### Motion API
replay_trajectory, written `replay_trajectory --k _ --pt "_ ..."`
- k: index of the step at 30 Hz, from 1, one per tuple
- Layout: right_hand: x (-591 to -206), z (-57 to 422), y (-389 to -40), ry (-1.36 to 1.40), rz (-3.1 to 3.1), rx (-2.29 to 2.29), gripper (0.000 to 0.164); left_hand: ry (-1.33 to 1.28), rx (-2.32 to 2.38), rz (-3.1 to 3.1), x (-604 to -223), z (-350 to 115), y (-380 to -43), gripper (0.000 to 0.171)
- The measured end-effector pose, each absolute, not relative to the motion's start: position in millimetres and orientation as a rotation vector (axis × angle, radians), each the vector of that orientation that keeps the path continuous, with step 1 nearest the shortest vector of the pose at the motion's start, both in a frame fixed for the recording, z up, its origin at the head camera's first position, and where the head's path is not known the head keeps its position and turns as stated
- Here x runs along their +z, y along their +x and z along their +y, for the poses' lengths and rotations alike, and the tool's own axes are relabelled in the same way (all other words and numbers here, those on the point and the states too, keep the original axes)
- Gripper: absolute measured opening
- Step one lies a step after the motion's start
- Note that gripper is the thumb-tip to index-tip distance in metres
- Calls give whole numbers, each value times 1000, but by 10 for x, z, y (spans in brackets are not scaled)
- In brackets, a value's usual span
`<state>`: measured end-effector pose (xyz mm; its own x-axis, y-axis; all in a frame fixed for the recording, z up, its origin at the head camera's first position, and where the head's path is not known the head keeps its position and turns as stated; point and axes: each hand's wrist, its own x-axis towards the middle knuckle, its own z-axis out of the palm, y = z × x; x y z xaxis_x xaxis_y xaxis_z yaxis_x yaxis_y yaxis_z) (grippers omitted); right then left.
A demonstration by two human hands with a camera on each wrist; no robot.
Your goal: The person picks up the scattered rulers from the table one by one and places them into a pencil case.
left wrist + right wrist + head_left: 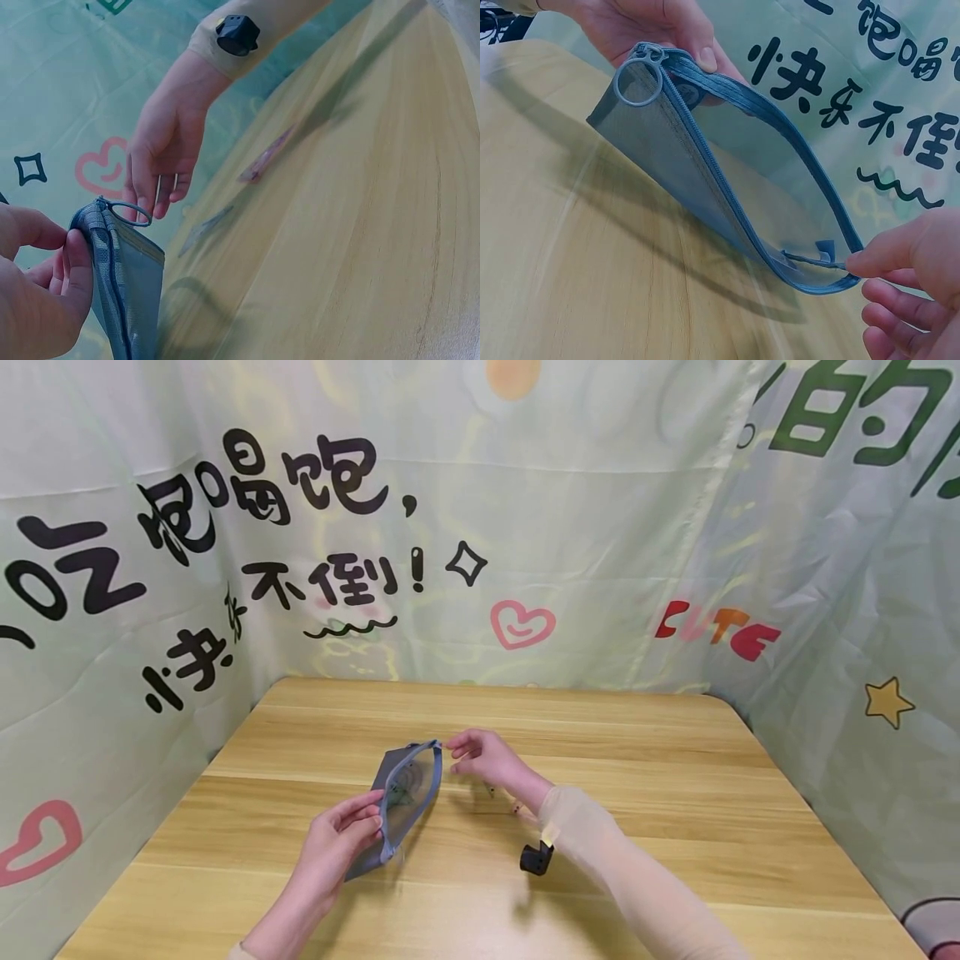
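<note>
A grey-blue zip pouch (378,777) with see-through sides stands tilted over the wooden table, its zipped mouth spread wide. My left hand (337,835) pinches the near end of the zipper edge between thumb and fingers. In the right wrist view, a round pull ring (639,84) hangs from the zipper at that end. My right hand (491,760) is at the far corner of the mouth, fingers loosely extended and fingertips right at the edge. A small blue tab (825,251) shows inside the pouch near these fingertips.
On the wooden table (660,777), a flat clear piece (204,231) and a pinkish printed piece (266,157) lie below my right forearm. A black wrist camera (536,858) juts from my right sleeve. Printed cloth (600,543) hangs around the table's back and sides.
</note>
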<state>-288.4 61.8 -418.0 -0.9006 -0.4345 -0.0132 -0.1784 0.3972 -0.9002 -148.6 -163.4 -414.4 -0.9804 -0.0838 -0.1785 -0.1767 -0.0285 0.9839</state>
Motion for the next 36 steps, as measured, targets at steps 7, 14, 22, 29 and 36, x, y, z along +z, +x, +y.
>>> replay_trajectory --k 7,14,22,29,36 --pt "-4197 646 -2877 -516 2451 -1489 40 -291 2195 2135 -4150 -1640 -1488 45" --pt "-4191 706 -2841 -498 2475 -1484 40 -297 2192 2140 -4154 -1640 -1491 45" --pt "-4219 794 -2829 -496 2521 -1450 41 -292 2196 2139 -4155 -1632 -1491 45" --pt "-4240 873 -2818 -480 2557 -1450 38 -295 2191 2143 -4154 -1632 -1490 45" --pt "-4288 978 -2774 -416 2621 -1441 39 -296 2189 2142 -4152 -1627 -1488 45"
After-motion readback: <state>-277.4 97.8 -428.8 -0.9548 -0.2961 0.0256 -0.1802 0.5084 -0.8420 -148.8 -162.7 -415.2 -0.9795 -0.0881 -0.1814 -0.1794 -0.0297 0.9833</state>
